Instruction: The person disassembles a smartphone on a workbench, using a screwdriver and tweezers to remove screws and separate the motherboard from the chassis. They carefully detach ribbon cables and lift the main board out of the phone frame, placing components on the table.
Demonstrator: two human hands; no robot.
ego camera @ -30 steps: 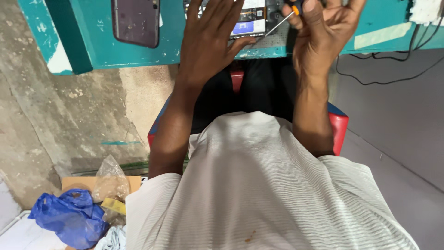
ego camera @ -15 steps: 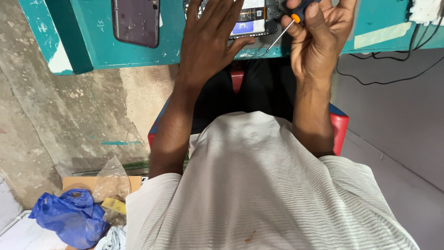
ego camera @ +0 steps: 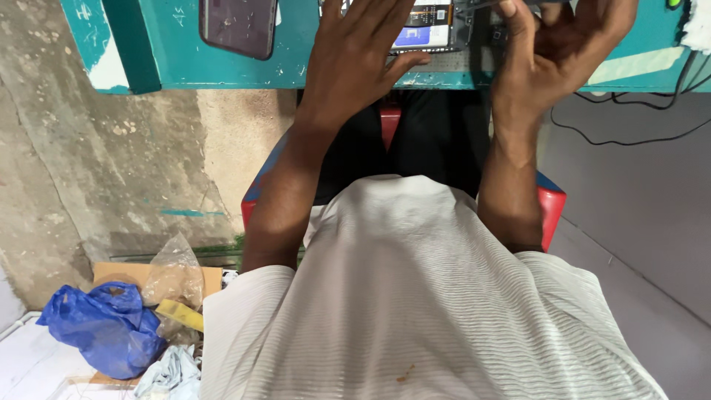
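Note:
My left hand [ego camera: 355, 52] lies flat with its fingers spread over an opened phone [ego camera: 426, 30] whose circuit board and blue part show, on the teal table [ego camera: 170, 44]. My right hand [ego camera: 552, 52] is to the right of that phone, fingers curled around a thin screwdriver. Only a grey strip of its shaft [ego camera: 481, 4] shows at the top edge. My thumb points up beside the phone's right side.
A second phone [ego camera: 237, 26] with a dark screen lies on the table to the left. I sit on a red stool [ego camera: 552, 204]. A black cable [ego camera: 629, 137] hangs at the right. On the floor at lower left are a blue plastic bag [ego camera: 104, 326], a clear bag [ego camera: 174, 274] and cardboard [ego camera: 118, 270].
My right hand has turned and moved up, so the screwdriver's orange end and tip, seen earlier, are now hidden or out of frame. My left hand stays on the phone.

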